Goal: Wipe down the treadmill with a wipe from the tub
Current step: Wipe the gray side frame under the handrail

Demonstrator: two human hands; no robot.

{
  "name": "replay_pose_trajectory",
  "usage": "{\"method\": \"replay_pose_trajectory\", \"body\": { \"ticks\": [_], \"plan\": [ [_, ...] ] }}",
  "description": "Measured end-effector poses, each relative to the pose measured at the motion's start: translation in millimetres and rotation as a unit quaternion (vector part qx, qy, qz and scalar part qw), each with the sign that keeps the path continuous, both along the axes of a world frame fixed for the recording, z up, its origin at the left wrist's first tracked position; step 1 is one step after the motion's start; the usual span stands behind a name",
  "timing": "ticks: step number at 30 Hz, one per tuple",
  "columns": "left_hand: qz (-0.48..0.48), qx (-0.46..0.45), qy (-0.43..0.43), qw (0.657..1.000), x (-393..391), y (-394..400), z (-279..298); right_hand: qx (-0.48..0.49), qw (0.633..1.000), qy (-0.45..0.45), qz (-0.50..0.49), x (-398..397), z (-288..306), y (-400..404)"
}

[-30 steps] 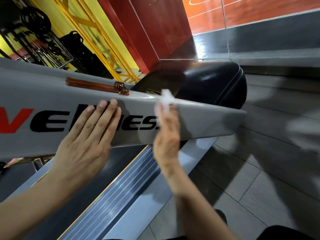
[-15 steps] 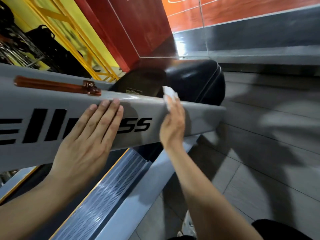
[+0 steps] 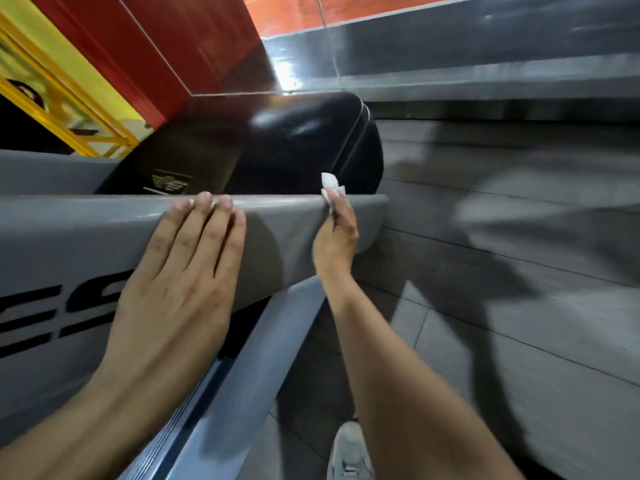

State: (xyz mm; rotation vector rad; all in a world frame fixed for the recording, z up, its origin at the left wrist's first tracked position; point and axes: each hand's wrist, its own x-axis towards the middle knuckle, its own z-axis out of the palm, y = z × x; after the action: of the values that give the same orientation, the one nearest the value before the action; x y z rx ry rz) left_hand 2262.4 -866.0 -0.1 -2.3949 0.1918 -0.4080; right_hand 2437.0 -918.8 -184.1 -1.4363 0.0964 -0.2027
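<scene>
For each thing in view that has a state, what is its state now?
left hand: open, flat on the grey treadmill rail
right hand: shut on the white wipe
white wipe: crumpled, pressed at the rail's top edge
shoe: on the tiled floor

White wipe (image 3: 330, 183) crumpled atop grey treadmill rail (image 3: 284, 230).

Black letters "ES" on grey treadmill side rail (image 3: 69, 244), rest hidden

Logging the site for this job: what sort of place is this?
Most likely a gym: a grey treadmill arm with brand lettering, its black motor hood, and yellow rack framing behind.
</scene>
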Motion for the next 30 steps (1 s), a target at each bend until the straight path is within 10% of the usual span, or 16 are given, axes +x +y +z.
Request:
{"method": "replay_pose_trajectory", "body": {
  "ticks": [14,30],
  "plan": [
    [0.005,-0.030,0.039,0.999,23.2,-0.9,-36.8,0.054,0.956,0.288,-0.002,64.4,-111.1,-18.4],
    [0.156,-0.176,0.172,0.957,26.0,-38.5,14.1,-0.081,0.954,0.237,0.167,-52.1,64.3,-67.9]
  ]
}}
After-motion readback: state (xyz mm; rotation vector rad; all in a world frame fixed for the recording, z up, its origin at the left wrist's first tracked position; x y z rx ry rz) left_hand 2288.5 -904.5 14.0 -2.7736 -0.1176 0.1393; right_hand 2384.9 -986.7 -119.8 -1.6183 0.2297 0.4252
